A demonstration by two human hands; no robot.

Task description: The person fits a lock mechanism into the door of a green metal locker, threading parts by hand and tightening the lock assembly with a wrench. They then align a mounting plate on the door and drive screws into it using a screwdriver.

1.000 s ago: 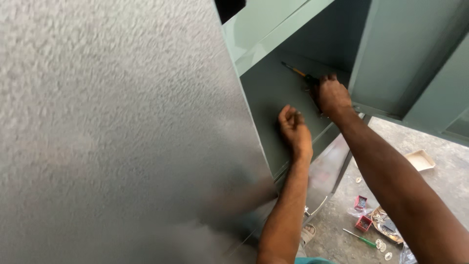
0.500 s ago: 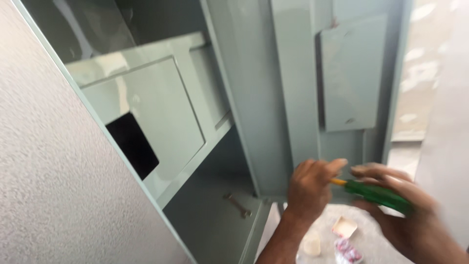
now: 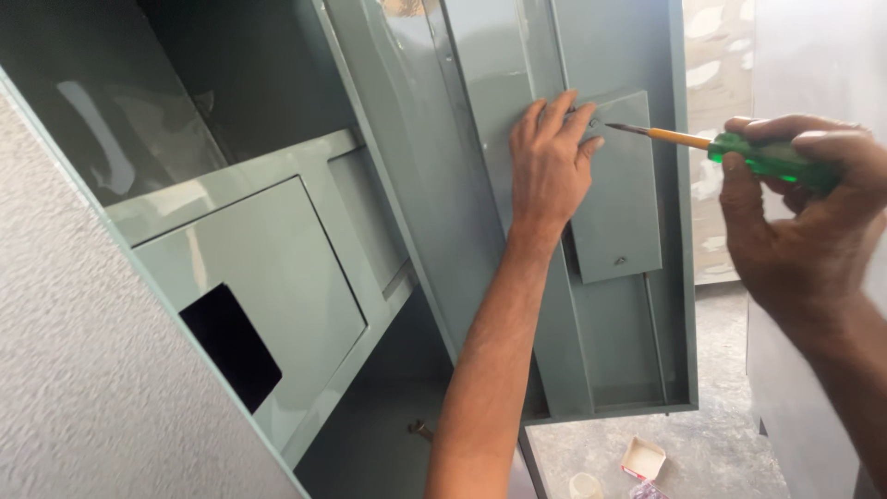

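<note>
The left hand lies flat, fingers spread, on the small grey cover plate on the inside of the cabinet door. To its right, the right hand is closed around a green-handled screwdriver, tip at the plate's upper corner, just beside the left fingertips.

Workshop: bare concrete floor (unfinished steel cabinet)

left hand on plate — screwdriver right
</note>
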